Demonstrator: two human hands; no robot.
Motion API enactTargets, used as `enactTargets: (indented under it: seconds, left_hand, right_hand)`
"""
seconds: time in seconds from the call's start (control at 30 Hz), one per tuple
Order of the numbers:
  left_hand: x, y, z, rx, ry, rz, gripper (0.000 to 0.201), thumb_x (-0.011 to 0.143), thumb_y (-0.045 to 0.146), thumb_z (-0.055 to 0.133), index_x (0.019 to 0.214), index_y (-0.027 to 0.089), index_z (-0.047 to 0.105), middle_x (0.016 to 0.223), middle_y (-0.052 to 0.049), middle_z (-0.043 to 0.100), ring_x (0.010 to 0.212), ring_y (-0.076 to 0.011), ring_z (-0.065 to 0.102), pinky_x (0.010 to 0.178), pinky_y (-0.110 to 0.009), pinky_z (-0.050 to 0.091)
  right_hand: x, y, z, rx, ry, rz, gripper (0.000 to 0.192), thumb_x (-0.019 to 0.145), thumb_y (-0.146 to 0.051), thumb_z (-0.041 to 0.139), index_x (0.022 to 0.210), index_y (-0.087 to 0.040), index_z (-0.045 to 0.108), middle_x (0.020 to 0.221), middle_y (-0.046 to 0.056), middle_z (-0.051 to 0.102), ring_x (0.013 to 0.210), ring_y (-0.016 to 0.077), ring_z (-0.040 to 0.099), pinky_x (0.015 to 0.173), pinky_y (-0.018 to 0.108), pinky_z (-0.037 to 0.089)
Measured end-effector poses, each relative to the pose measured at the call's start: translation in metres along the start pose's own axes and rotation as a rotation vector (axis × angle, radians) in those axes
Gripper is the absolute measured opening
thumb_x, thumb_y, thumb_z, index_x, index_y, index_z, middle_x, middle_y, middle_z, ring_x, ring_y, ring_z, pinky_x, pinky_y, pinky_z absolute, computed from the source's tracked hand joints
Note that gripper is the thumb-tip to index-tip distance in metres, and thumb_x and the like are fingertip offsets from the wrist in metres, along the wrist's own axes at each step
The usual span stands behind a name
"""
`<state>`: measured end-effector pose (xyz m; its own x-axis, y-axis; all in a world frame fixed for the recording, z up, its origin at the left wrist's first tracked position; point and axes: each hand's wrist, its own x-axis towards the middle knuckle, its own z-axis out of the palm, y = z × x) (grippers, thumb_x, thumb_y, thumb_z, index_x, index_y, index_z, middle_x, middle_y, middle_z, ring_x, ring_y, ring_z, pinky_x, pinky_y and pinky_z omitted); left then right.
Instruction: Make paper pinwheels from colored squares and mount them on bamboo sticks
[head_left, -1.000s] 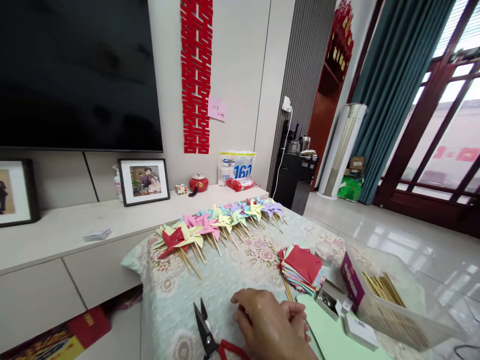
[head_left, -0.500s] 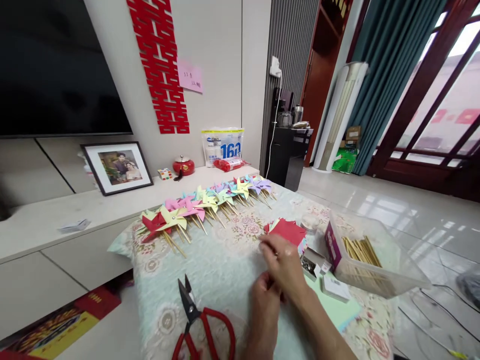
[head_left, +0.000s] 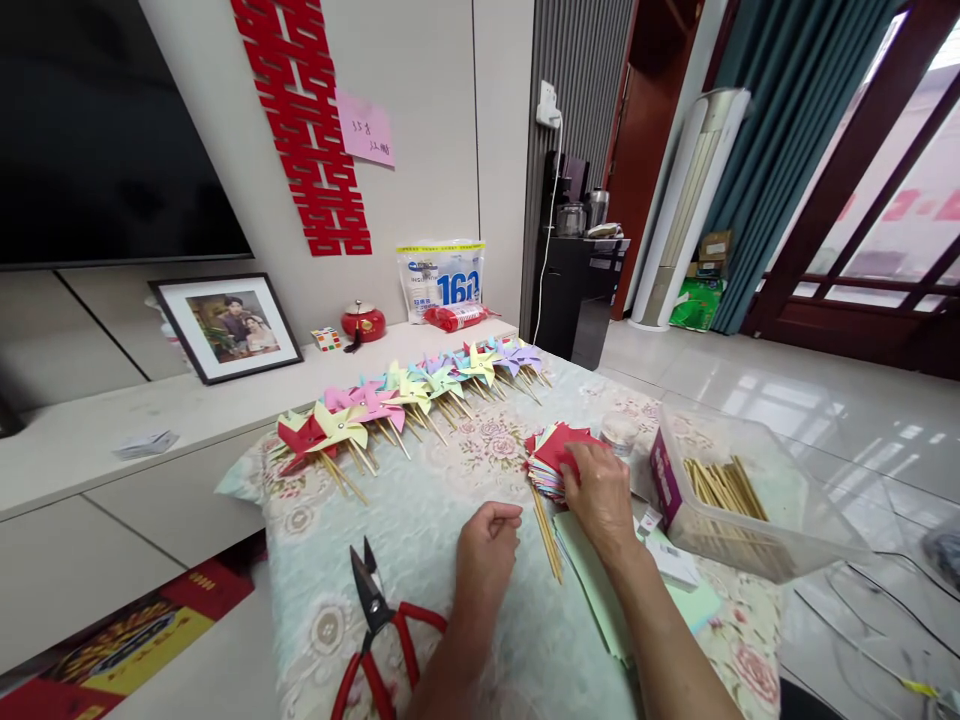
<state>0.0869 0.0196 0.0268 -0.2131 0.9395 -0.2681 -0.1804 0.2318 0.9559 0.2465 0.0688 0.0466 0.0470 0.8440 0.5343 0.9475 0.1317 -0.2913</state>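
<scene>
My right hand reaches onto a stack of coloured paper squares, red on top. Its fingers are bent and pinch at the right side of the stack. My left hand hovers over the tablecloth with its fingers curled in; whatever they hold, if anything, is hidden. Beside the left wrist lie red-handled scissors with the blades slightly apart. A few thin wooden sticks lie between my hands, below the stack. Pale green sheets are partly under my right forearm.
Paper pinwheels on sticks line the table's far edge. At right, a clear plastic box holds many sticks; a small white box lies before it. A framed photo and a red pot stand on the cabinet behind.
My hands have come apart. The right has moved to the paper stack, while the left has shifted left and up. The sticks below the stack now show.
</scene>
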Motion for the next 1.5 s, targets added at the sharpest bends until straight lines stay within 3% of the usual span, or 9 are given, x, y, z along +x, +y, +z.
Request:
enactTargets:
  seconds: [0.2, 0.4, 0.87, 1.13, 1.5]
  left_hand:
    - [0.003, -0.006, -0.001, 0.083, -0.020, 0.079, 0.016, 0.062, 0.022, 0.062, 0.075, 0.017, 0.070, 0.066, -0.002, 0.068, 0.049, -0.0108, 0.050, 0.046, -0.021, 0.034]
    - [-0.004, -0.006, -0.003, 0.097, -0.029, 0.070, 0.021, 0.061, 0.024, 0.058, 0.076, 0.016, 0.070, 0.069, -0.004, 0.070, 0.051, -0.0118, 0.051, 0.047, -0.022, 0.036]
    - [-0.005, -0.008, -0.006, 0.073, -0.042, 0.046, 0.021, 0.059, 0.022, 0.057, 0.074, 0.017, 0.070, 0.068, -0.003, 0.070, 0.052, -0.0117, 0.052, 0.047, -0.022, 0.037]
    - [-0.008, -0.002, -0.004, 0.072, -0.041, 0.028, 0.018, 0.060, 0.021, 0.057, 0.072, 0.017, 0.070, 0.067, -0.002, 0.069, 0.052, -0.0117, 0.052, 0.047, -0.022, 0.037]
    - [-0.006, -0.008, -0.004, 0.072, -0.057, 0.039, 0.019, 0.059, 0.016, 0.057, 0.073, 0.018, 0.070, 0.066, -0.001, 0.067, 0.050, -0.0109, 0.048, 0.046, -0.022, 0.034]
  right_hand:
    - [0.000, -0.007, -0.002, -0.094, -0.163, 0.060, 0.029, 0.093, -0.022, 0.059, 0.121, -0.018, 0.065, 0.120, 0.013, 0.071, 0.113, 0.0291, 0.058, 0.098, 0.043, 0.030]
    - [0.001, -0.010, -0.002, -0.138, -0.243, 0.103, 0.033, 0.093, -0.023, 0.061, 0.126, -0.018, 0.062, 0.118, 0.015, 0.072, 0.114, 0.0308, 0.059, 0.100, 0.045, 0.029]
    - [0.001, 0.001, 0.003, -0.030, -0.229, 0.157, 0.031, 0.095, -0.021, 0.057, 0.125, -0.018, 0.065, 0.118, 0.014, 0.073, 0.110, 0.0290, 0.063, 0.096, 0.043, 0.033]
    - [0.000, -0.003, 0.001, -0.091, -0.207, 0.112, 0.030, 0.093, -0.023, 0.057, 0.121, -0.018, 0.066, 0.109, 0.014, 0.074, 0.105, 0.0285, 0.062, 0.094, 0.042, 0.034]
    - [0.000, -0.006, 0.000, -0.124, -0.222, 0.113, 0.033, 0.092, -0.028, 0.061, 0.123, -0.019, 0.064, 0.121, 0.015, 0.071, 0.113, 0.0320, 0.060, 0.095, 0.045, 0.034]
